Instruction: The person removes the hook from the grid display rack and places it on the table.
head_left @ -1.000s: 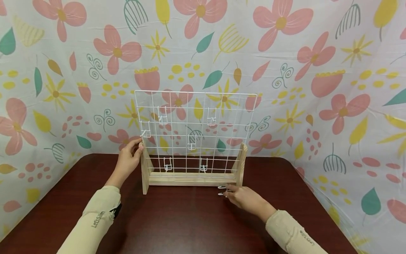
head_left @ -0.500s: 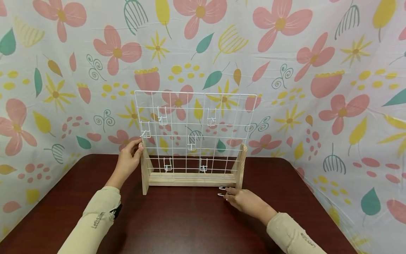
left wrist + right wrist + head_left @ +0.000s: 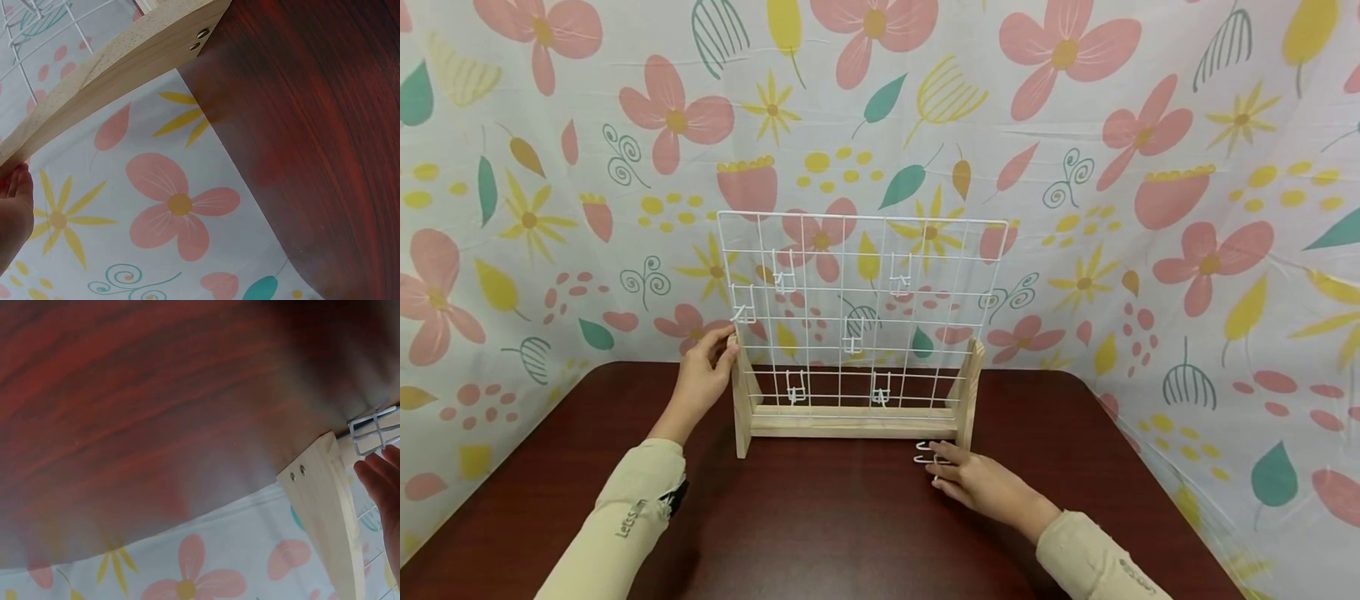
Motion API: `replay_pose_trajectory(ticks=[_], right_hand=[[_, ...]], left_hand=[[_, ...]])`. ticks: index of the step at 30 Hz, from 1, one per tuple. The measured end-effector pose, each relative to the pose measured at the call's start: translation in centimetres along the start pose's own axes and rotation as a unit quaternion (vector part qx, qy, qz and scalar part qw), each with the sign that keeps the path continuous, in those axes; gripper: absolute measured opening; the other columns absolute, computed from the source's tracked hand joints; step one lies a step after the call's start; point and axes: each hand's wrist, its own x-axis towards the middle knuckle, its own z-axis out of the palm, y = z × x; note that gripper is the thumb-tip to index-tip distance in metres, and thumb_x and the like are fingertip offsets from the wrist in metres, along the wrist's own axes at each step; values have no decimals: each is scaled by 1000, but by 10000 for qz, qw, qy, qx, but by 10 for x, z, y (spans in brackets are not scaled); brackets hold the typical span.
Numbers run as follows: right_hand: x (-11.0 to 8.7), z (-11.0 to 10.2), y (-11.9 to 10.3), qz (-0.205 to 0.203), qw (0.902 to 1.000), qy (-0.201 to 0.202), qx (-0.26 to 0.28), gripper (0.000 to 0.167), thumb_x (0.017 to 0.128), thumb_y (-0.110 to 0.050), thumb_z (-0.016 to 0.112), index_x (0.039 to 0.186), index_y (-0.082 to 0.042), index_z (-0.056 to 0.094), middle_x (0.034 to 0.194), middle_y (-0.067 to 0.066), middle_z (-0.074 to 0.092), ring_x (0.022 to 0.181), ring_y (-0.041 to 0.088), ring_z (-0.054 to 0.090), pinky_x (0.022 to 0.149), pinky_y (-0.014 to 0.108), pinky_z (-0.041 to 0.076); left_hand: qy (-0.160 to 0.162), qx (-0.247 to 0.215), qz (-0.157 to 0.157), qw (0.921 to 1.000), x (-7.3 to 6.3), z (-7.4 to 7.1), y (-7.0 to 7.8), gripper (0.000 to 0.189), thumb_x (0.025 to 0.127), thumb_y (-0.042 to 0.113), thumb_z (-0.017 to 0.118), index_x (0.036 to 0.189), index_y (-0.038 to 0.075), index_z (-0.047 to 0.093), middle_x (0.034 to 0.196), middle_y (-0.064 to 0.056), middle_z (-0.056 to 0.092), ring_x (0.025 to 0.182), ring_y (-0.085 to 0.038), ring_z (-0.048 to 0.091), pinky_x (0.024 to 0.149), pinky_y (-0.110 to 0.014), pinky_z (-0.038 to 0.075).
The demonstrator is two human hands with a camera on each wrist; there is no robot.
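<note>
A white wire grid panel (image 3: 862,218) stands upright in a pale wooden stand (image 3: 853,423) on the table. My left hand (image 3: 706,375) holds the top of the stand's left upright, thumb toward me, fingers partly hidden behind it. In the left wrist view that upright (image 3: 100,78) runs up from the table with the fingers at its far end. In front of the stand's right foot, my right hand (image 3: 988,483) pinches a small white wire hook (image 3: 922,459) low over the table, its two prongs pointing left. The right wrist view shows the hook (image 3: 375,430) at the fingertips.
Several white wire hooks hang on the grid, one of them at its left edge (image 3: 744,314). The dark red-brown table (image 3: 820,533) has rounded back corners. Directly behind it hangs a floral curtain (image 3: 1097,333).
My right hand has shifted slightly right and toward me, its fingers spreading a little around the hook. The left hand stays on the upright, and the stand has not moved.
</note>
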Motion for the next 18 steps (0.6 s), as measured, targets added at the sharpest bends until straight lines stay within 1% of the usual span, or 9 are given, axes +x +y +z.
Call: replay_pose_trajectory(ticks=[4,6,8,13,18], right_hand=[[-2,1,-1,198,9992,-173,289,26,81,-10,76,105,0,74,121,26,60,109,38,60,82,39,54],[-2,2,-2,278,9986,-253,385,26,81,-10,76,105,0,74,123,28,59,113,43,56,86,45,52],[-2,3,-2,307,9981,-314,422,26,81,-10,76,105,-1,74,124,29,58,114,47,54,87,49,50],[-1,5,-4,141,9991,-322,247,26,78,-10,79,103,-4,75,124,30,57,113,50,53,88,56,48],[0,5,-5,129,9989,-445,-34,26,79,-15,78,103,-7,76,126,28,57,116,47,53,90,59,45]], left_hand=[[5,-23,3,10000,0,0,0,38,99,6,51,135,-7,48,119,-30,58,106,-37,58,72,-5,40],[3,-31,10,10000,1,0,0,38,99,6,51,135,-7,48,118,-30,58,106,-37,58,72,-5,40],[0,-24,16,10000,1,0,-1,38,99,6,51,135,-7,48,118,-30,58,106,-36,58,72,-5,40],[34,-41,76,10000,1,1,-2,38,99,5,51,135,-8,48,117,-30,59,104,-36,58,72,-4,40],[45,-54,95,9999,1,1,-3,38,99,5,51,134,-8,48,115,-30,59,102,-36,58,71,-4,40]])
